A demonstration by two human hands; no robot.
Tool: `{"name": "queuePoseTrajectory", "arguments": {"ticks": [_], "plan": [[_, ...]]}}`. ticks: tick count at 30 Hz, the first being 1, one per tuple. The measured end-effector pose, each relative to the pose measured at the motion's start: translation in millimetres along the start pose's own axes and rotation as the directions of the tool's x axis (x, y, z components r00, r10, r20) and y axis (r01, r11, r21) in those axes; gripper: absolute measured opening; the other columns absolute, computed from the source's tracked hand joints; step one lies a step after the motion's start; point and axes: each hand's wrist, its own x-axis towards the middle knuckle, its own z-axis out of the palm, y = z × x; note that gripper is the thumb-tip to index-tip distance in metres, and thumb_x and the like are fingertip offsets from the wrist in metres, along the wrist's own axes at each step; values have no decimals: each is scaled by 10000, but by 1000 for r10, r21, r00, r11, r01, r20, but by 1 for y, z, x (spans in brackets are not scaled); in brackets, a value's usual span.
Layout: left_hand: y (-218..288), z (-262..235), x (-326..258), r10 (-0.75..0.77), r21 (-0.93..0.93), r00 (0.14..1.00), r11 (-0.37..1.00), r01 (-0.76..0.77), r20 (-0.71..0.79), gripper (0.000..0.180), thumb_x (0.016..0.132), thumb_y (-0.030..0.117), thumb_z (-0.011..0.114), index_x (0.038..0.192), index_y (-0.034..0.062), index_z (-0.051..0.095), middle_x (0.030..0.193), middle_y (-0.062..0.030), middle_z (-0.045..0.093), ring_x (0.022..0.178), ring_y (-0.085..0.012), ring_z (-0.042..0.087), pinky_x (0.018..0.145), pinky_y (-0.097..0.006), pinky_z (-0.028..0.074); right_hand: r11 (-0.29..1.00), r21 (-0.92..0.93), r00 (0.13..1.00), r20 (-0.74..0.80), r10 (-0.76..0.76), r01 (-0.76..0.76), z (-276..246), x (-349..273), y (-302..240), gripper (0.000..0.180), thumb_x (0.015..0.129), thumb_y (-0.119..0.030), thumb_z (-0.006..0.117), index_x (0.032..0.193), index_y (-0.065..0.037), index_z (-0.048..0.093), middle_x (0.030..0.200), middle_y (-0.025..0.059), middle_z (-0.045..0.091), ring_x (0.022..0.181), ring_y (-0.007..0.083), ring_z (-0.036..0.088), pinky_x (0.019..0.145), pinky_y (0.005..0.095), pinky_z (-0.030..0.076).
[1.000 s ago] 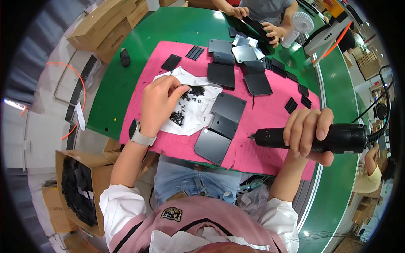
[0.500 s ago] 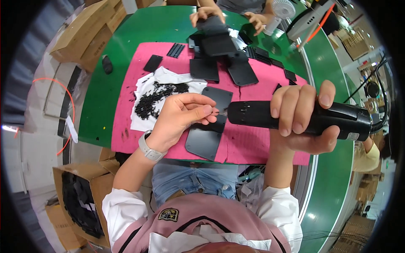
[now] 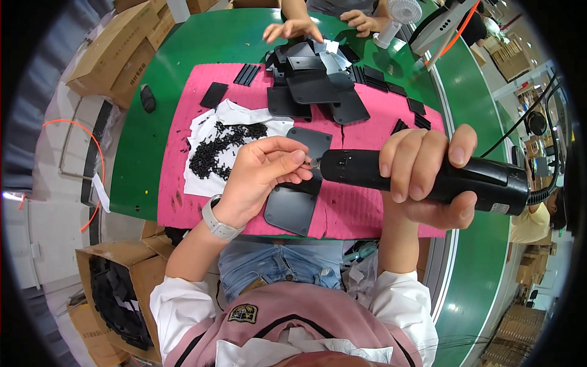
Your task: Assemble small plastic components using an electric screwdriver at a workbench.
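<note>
My right hand (image 3: 428, 177) grips a black electric screwdriver (image 3: 422, 174) held level, its tip pointing left. My left hand (image 3: 263, 177) pinches a small screw (image 3: 313, 163) right at that tip. Under both hands lie dark grey plastic plates (image 3: 292, 208) on a pink mat (image 3: 361, 211). A heap of small black screws (image 3: 220, 147) sits on a white sheet (image 3: 202, 183) left of my left hand.
A pile of dark plates (image 3: 312, 79) lies at the mat's far side, where another person's hands (image 3: 293, 27) reach in. The green table (image 3: 140, 159) carries a white fan (image 3: 400, 15). Cardboard boxes (image 3: 110, 55) stand at the left, another box (image 3: 113, 293) by my legs.
My left hand left the screw heap and came to the screwdriver's tip with a screw. My right hand raised the screwdriver and brought it closer.
</note>
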Motion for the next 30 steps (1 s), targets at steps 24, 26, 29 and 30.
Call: {"name": "queuePoseTrajectory", "arguments": {"ticks": [24, 26, 29, 30], "plan": [[-2, -8, -9, 305, 430, 949, 870, -243, -80, 130, 854, 119, 660, 866, -10, 668, 775, -46, 651, 605, -101, 572, 550, -185, 426, 983, 87, 986, 26, 162, -164, -10, 0, -1, 366, 831, -356, 580, 1045, -98, 432, 593, -12, 490, 419, 103, 470, 504, 275, 420], [-2, -18, -16, 493, 831, 869, 470, -296, 31, 92, 799, 95, 689, 830, 9, 673, 729, -43, 626, 579, -97, 512, 520, -217, 381, 954, 81, 957, 0, 289, -288, -10, 0, -4, 380, 818, -340, 589, 1036, -74, 426, 593, 10, 479, 419, 115, 452, 500, 284, 406], [-5, -8, -24, 482, 879, 876, 407, -249, 24, 88, 756, 77, 705, 804, 15, 664, 711, -63, 610, 613, -126, 566, 518, -251, 389, 940, 37, 940, -27, 341, -340, -7, -1, -3, 389, 807, -318, 596, 1025, -50, 418, 583, 24, 463, 415, 119, 441, 491, 283, 393], [-6, -8, -26, 488, 882, 872, 395, -257, 35, 87, 758, 78, 706, 796, 14, 660, 715, -66, 614, 615, -138, 578, 519, -253, 393, 934, 22, 934, -16, 357, -357, -6, -1, -1, 386, 807, -310, 595, 1023, -45, 416, 582, 25, 462, 414, 121, 441, 489, 283, 392]]}}
